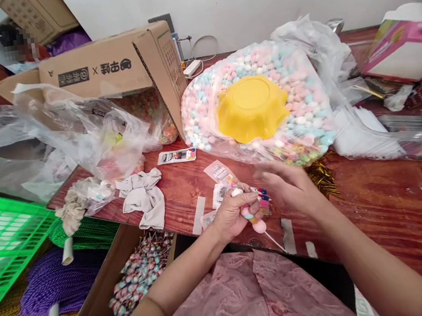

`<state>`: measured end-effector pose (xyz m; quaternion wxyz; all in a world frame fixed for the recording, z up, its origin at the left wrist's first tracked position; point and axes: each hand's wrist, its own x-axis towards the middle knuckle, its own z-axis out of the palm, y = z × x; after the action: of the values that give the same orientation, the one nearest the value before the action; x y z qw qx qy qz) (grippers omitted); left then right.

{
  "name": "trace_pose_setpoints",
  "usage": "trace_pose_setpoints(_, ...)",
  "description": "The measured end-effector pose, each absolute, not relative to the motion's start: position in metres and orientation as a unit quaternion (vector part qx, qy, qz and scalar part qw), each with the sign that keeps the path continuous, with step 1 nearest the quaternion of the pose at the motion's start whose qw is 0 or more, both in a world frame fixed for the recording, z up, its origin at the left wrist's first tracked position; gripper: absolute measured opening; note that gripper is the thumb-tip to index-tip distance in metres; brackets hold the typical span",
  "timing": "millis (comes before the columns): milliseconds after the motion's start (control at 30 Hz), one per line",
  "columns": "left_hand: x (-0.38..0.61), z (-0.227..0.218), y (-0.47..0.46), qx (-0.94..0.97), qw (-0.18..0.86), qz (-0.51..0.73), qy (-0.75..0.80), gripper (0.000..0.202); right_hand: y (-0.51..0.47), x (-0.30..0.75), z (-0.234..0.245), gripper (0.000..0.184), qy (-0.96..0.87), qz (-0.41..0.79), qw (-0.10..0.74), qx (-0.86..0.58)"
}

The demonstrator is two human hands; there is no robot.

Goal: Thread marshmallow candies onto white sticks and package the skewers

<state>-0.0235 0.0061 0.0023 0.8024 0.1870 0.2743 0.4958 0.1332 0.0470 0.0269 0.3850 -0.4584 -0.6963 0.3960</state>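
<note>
My left hand (234,214) is closed around a skewer of soft pastel balls (259,226), which look like marshmallows. Pink, white and blue balls show on it, and its thin white stick points down toward my lap. Just to the right, my right hand (287,187) hovers with fingers stretched out, slightly blurred and holding nothing that I can see. Beyond my left hand lies a small printed packet (218,172). Small blue-and-red pieces (262,195) sit between the hands, partly covered. A big clear bag of pastel balls (303,89) stands behind, topped by an upturned yellow bowl (253,108).
Cardboard box (105,63) and crumpled plastic bags (85,122) fill the back left. A grey cloth (144,198) hangs near the table edge (126,223). Below stand a carton of wrapped skewers (140,271) and a green basket (6,231). White sleeves (366,129) lie right. A person sits far left.
</note>
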Motion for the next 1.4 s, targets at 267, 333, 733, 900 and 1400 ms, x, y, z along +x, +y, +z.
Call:
trace_pose_setpoints(267,-0.025,0.000,0.014,0.189,0.834,0.450,0.256,0.029,0.113,0.051,0.024,0.059,-0.447,0.678,0.499,-0.302)
trace_pose_setpoints(333,-0.029,-0.002,0.014,0.184,0.836,0.451,0.253,0.028,0.109,0.046,0.024,0.057,-0.435,0.630,0.572,-0.294)
trace_pose_setpoints(733,-0.045,-0.005,0.019,0.133,0.793,0.552,0.219,0.036,0.005,0.160,0.004,0.049,-0.663,0.387,0.429,-0.476)
trace_pose_setpoints(900,-0.034,0.002,0.023,0.098,0.780,0.579,0.217,0.034,-0.071,0.153,-0.018,0.042,-0.724,0.327,0.349,-0.497)
trace_pose_setpoints(1400,-0.028,0.012,0.000,0.256,0.820,0.466,0.213,0.049,-0.066,0.129,-0.022,0.037,-0.524,0.562,0.399,-0.500)
